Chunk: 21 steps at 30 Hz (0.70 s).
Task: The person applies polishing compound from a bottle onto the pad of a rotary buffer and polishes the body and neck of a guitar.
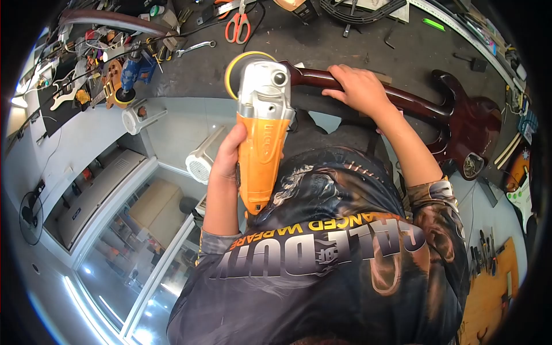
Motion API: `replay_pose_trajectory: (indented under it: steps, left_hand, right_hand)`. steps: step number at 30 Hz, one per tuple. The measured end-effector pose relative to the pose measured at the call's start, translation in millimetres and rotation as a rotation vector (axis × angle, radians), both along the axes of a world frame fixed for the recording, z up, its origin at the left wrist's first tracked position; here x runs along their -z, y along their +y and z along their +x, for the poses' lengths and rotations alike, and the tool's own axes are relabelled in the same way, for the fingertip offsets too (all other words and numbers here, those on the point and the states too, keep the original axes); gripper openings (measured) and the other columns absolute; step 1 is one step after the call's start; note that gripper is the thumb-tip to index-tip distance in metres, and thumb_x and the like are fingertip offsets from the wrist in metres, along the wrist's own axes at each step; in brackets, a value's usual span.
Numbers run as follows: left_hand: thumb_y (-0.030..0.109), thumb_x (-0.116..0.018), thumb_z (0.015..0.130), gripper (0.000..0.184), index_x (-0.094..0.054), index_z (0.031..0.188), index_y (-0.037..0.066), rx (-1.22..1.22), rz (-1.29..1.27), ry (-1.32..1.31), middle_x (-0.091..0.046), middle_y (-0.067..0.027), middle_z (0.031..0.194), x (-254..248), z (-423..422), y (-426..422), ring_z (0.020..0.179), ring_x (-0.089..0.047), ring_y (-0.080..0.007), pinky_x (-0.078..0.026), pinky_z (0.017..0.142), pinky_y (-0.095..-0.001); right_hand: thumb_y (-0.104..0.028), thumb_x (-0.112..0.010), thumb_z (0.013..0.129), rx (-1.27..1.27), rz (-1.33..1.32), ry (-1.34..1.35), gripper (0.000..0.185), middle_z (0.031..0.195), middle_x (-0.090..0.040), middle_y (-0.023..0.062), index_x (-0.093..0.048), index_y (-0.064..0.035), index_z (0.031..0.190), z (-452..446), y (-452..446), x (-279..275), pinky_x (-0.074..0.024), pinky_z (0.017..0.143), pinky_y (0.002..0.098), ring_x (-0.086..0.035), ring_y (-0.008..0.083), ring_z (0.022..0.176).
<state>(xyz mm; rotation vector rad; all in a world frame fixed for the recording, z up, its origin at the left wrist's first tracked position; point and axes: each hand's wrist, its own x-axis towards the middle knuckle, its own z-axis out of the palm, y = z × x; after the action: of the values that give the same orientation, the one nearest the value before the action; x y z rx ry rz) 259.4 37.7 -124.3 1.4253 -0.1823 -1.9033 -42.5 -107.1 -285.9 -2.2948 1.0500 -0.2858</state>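
A polisher with an orange body and silver head (pixel 261 144) is upright in the view at the centre, its round yellow-edged pad (pixel 234 75) by the guitar's headstock end. My left hand (pixel 228 150) is wrapped round its orange body from the left side. The dark red glossy guitar (pixel 472 123) lies across the bench edge, body at the right, neck running left. My right hand (pixel 359 87) grips the neck, fingers over its top. The headstock is partly hidden behind the polisher head.
Red-handled scissors (pixel 238 29), a wrench (pixel 196 48) and a green marker (pixel 433 25) lie on the dark bench (pixel 190 72). At the left are a blue tool (pixel 131 72), a small guitar body (pixel 112 80) and clutter. White lamp-like fixtures (pixel 201 164) stand below the bench edge.
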Motion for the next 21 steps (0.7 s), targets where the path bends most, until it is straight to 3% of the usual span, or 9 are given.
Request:
replay_pose_trajectory:
  steps: [3,9,13,21]
  left_hand:
    - [0.077,-0.066,0.097,0.097,-0.058,0.147,-0.006,0.097,0.012,0.022,-0.075,-0.0257,0.114,6,-2,1,0.092,-0.078,-0.0364,-0.066,0.081,-0.0453]
    - [0.081,-0.066,0.095,0.103,-0.058,0.149,-0.007,-0.1,-0.048,0.029,-0.073,-0.0252,0.112,1,-6,3,0.093,-0.076,-0.0345,-0.067,0.082,-0.0452]
    - [0.077,-0.067,0.096,0.099,-0.059,0.148,-0.006,-0.067,-0.111,0.153,-0.076,-0.0245,0.116,9,-2,-3,0.095,-0.079,-0.036,-0.067,0.083,-0.0471]
    - [0.085,-0.07,0.089,0.108,-0.06,0.146,-0.007,0.107,-0.007,0.028,-0.074,-0.025,0.108,14,-4,3,0.089,-0.077,-0.0342,-0.066,0.078,-0.0428]
  right_hand:
    - [-0.053,-0.077,0.098,-0.003,0.019,0.004,0.05,0.101,-0.074,0.0126,-0.061,-0.009,0.116,-1,-1,0,-0.0593,0.084,0.0503,-0.075,0.039,0.096]
    - [-0.052,-0.078,0.097,0.005,0.029,-0.012,0.05,0.098,-0.074,0.013,-0.061,-0.009,0.115,-2,-1,0,-0.0596,0.084,0.0501,-0.076,0.0384,0.095]
    - [-0.052,-0.079,0.097,0.002,0.04,-0.001,0.049,0.098,-0.074,0.0127,-0.061,-0.0089,0.114,-2,-2,-2,-0.0599,0.083,0.0501,-0.076,0.0383,0.094]
    - [-0.052,-0.079,0.097,-0.006,0.053,0.005,0.05,0.098,-0.074,0.0121,-0.061,-0.0085,0.114,-3,-3,-1,-0.0604,0.083,0.0498,-0.075,0.0377,0.095]
